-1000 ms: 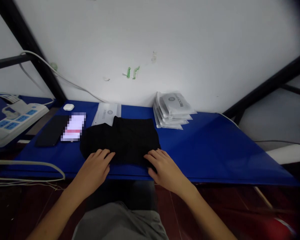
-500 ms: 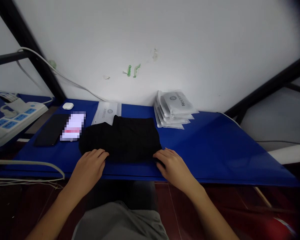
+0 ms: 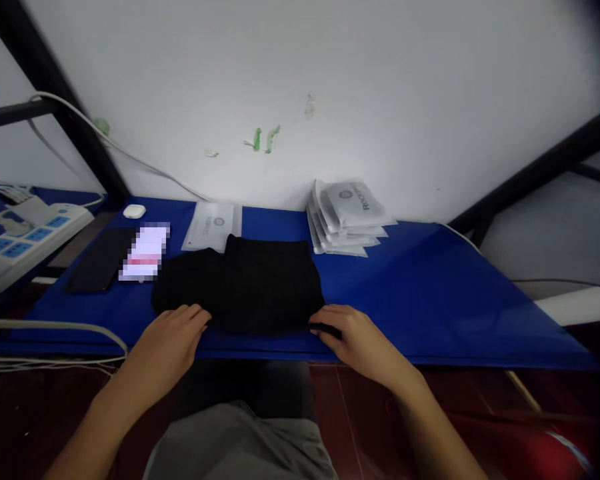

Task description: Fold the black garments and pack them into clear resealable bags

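Fingers [image 3: 325,312] of the right hand [image 3: 356,335] are nearly closed in the head view, and between them and the thumb they pinch the near right corner of the black cloth [image 3: 263,287]. The left hand [image 3: 176,339] touches the near edge of this cloth, toward its left end, with its fingers bent; the thumb is hidden, so one cannot tell if it grips. The black cloth lies spread on the blue counter [image 3: 420,293], close to the front edge of it, wide and a little wrinkled.

Behind the right part of the cloth there is a stack of frosted packets [image 3: 353,208], leaning somewhat unevenly. A single packet [image 3: 211,228] lies flat just behind the cloth's left half. Just beside the cloth, on its left, is a bright phone [image 3: 146,252] with pixelated screen, and further left a dark flat device [image 3: 100,261]. A small white case [image 3: 135,211] is behind these two, left of the cloth. Well to the left of the cloth is a white power strip [image 3: 37,233] with blue sockets.
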Available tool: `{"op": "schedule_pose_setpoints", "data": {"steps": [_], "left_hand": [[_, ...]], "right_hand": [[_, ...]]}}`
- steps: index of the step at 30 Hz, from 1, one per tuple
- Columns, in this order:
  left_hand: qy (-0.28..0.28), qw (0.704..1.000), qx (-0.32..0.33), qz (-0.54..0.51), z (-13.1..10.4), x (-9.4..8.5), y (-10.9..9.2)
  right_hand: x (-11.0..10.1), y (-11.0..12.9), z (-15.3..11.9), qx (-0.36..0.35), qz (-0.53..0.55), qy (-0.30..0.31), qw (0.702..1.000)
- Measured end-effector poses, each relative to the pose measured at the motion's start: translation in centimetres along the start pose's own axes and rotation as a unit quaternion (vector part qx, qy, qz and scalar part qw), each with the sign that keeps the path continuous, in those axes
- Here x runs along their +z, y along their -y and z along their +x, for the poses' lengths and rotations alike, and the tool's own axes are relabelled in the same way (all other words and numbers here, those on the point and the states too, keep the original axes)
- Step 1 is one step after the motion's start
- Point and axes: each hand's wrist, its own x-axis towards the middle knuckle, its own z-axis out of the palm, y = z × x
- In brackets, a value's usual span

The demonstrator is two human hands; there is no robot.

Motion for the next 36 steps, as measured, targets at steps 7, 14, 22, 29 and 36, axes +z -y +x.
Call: {"op": "schedule_pose_setpoints", "data": {"steps": [7,14,22,29,36], "left_hand": [[-0.024,1.000,0.002,-0.008,0.0,-1.4,0.0],[-0.120,0.992,-0.024,0.029,3.0,-3.4,-0.6],[-0.289,0.955,-0.017,0.061,6.1,-0.8,-2.7],[-0.109,0.993,0.016,0.048,5.7,2.9,-1.6],[-0.066,0.998,0.020,0.005,5.9,3.9,-0.3]], "right_hand": [[-0.7,0.2,-0.1,0.058,0.098,-0.061,0.992],[-1.3,-1.5,1.8,0.089,0.107,-0.144,0.980],[1.3,-1.2,3.6,0.012,-0.130,-0.307,0.943],[3.9,-0.9,3.2,-0.057,-0.139,-0.120,0.981],[4.5,-1.7,3.4,-0.051,-0.120,-0.108,0.986]]}}
